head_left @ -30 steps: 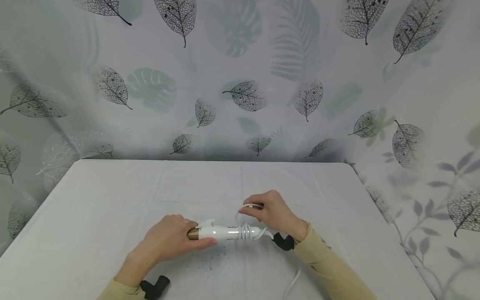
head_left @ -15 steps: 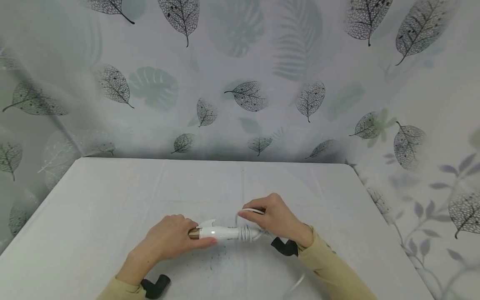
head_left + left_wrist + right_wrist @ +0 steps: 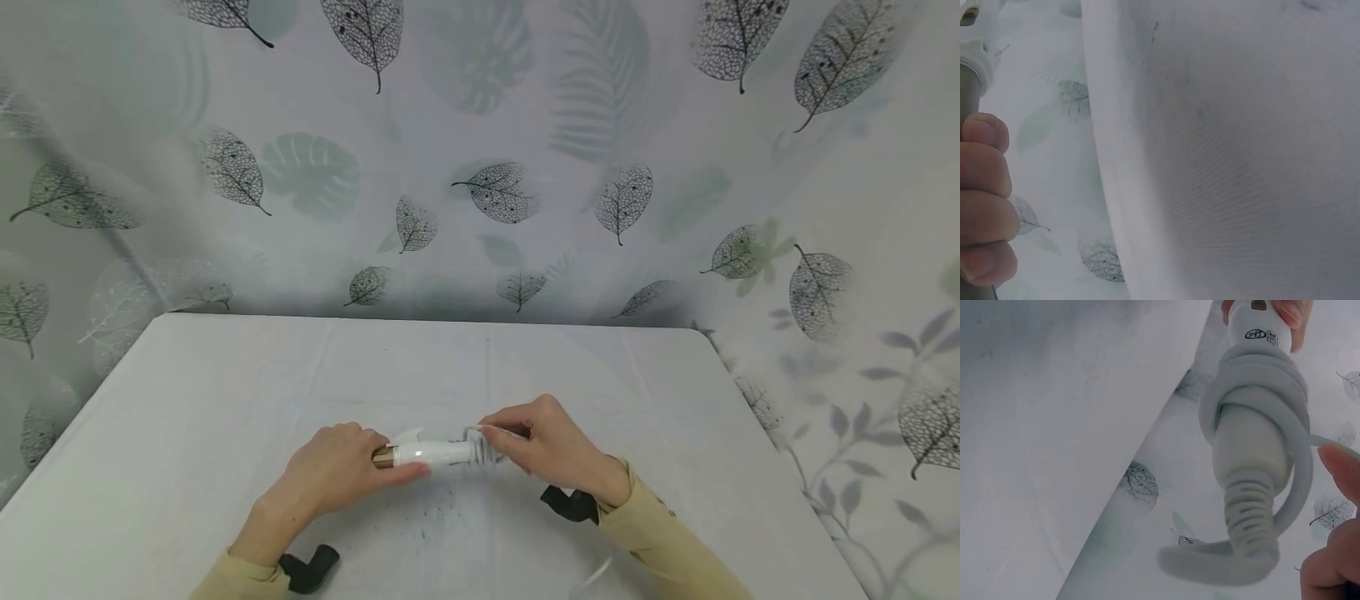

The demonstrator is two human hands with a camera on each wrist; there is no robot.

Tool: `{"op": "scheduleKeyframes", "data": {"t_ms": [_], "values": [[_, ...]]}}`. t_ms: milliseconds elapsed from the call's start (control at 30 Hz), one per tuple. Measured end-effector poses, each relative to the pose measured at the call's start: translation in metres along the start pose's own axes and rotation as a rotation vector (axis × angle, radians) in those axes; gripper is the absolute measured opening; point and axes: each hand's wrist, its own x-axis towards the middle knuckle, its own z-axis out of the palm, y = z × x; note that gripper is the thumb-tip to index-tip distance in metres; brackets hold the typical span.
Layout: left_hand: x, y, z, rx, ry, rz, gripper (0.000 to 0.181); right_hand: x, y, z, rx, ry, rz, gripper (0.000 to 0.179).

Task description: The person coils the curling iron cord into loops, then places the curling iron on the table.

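A white-handled curling iron [image 3: 431, 453] with a brownish barrel [image 3: 382, 457] lies crosswise between my hands, above the table. My left hand [image 3: 337, 467] grips it at the barrel end, its thumb along the white handle; the left wrist view shows the fingers [image 3: 985, 206] curled round the barrel. Several turns of white cord [image 3: 1260, 381] circle the handle near its tail. Below them, a ribbed cord sleeve [image 3: 1249, 509] bends into the cord. My right hand [image 3: 551, 446] pinches a length of the cord close beside the coils, hiding the handle's tail in the head view.
A white-covered table [image 3: 225, 400] spreads under my hands, with small dark specks below the handle. More white cord [image 3: 592, 575] trails toward the front edge by my right sleeve. Black mounts [image 3: 309, 569] sit at both wrists. Leaf-printed sheeting [image 3: 450, 208] hangs behind and beside the table.
My right hand has come down and nearer to the handle, drawing the raised cord loop in against the coils. The left hand keeps its grip, with the curling iron shifted slightly up.
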Motion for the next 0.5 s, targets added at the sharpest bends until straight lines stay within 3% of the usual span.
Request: {"op": "scheduleKeyframes", "data": {"t_ms": [233,500], "values": [[0.0003,-0.0041,-0.0029,-0.016,0.014,-0.038,0.062,-0.0005,-0.0025,0.0023,0.022,-0.025,-0.053,0.023],[0.0027,-0.0091,-0.0057,-0.024,0.030,-0.086,0.069,-0.0012,-0.0024,0.0011,0.023,-0.116,-0.134,0.027]]}}
